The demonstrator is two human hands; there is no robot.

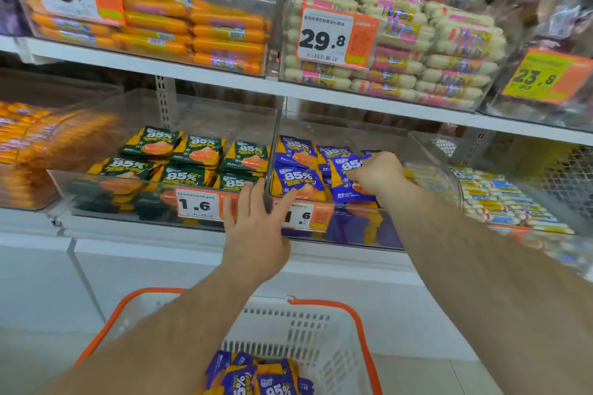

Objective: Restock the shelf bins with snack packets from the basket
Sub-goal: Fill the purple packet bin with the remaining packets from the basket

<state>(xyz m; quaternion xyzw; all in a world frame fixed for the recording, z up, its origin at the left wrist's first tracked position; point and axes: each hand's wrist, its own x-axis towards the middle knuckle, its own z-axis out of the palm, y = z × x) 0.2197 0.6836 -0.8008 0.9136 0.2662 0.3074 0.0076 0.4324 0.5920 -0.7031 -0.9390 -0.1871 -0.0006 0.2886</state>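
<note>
blue snack packets [300, 178] stand upright in the clear shelf bin [353, 228]; more lie heaped in the white basket [298, 327].

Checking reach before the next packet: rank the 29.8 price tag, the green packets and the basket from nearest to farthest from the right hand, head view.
From the right hand:
1. Green packets, left, neighbouring bin.
2. 29.8 price tag, shelf above.
3. Basket, below on the floor.

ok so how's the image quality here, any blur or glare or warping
Head view: wide-angle warping bows the shelf edge and stretches the corners; the top right bin and left sausage packs are smeared with blur; glare streaks the clear bin fronts; the centre is sharp, where the right hand pinches a blue packet and the left hand rests on the bin edge.
</note>
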